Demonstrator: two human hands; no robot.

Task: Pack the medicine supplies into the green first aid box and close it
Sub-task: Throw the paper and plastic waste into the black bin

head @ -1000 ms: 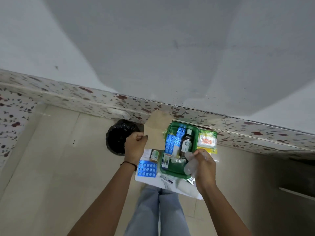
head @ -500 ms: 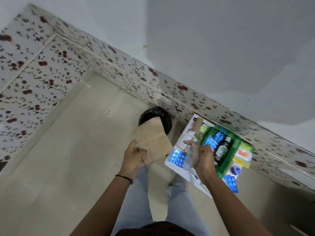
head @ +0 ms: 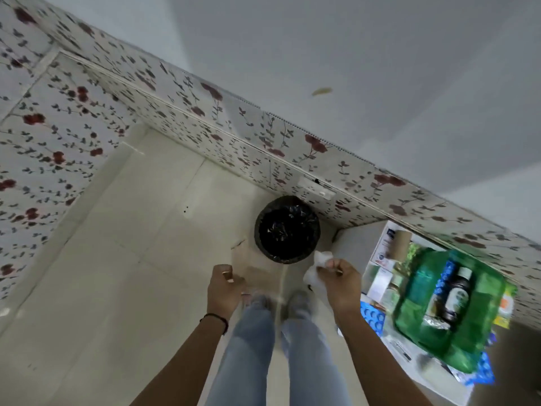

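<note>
The green first aid box [head: 480,291] stands open on a small white table [head: 355,240] at the right, with a dark bottle [head: 456,297] and a foil pack lying inside. Blue blister packs [head: 371,316] and white medicine boxes [head: 380,281] lie beside it. My right hand [head: 341,285] is shut on a crumpled clear wrapper [head: 319,266], held left of the table near the bin. My left hand [head: 225,288] hangs over the floor, pinching the edge of a motion-blurred brown cardboard sheet [head: 259,271]. Both hands are away from the box.
A round bin with a black liner [head: 287,230] stands on the tiled floor against the flowered wall panel, just beyond my hands. My legs in jeans [head: 292,347] are below. More blister packs [head: 484,373] lie at the table's near right corner.
My view has swung left from the table toward the bin. Both hands moved left off the table, the left with the cardboard, the right with the wrapper, and now hover near the bin.
</note>
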